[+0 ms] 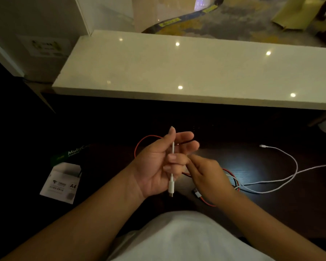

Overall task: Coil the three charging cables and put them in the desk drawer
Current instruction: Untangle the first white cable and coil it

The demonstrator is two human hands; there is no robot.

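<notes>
My left hand (158, 164) is raised palm-up over the dark desk (262, 208), thumb pressing a white cable end (172, 174) against the fingers; its plug hangs down below the palm. My right hand (209, 178) sits just to the right, fingertips pinching near the same white cable. A red cable (139, 146) loops behind the left hand and runs under the right hand, its white-tipped plug (197, 193) lying on the desk. White cable lengths (290, 162) trail across the desk to the right, with one plug (262, 146) lying free. No drawer is visible.
A pale stone counter (196, 72) runs across above the desk. A box of A4 paper (61, 182) and a green paper pack (73, 153) sit low at the left. My white-clothed lap (186, 240) fills the bottom centre.
</notes>
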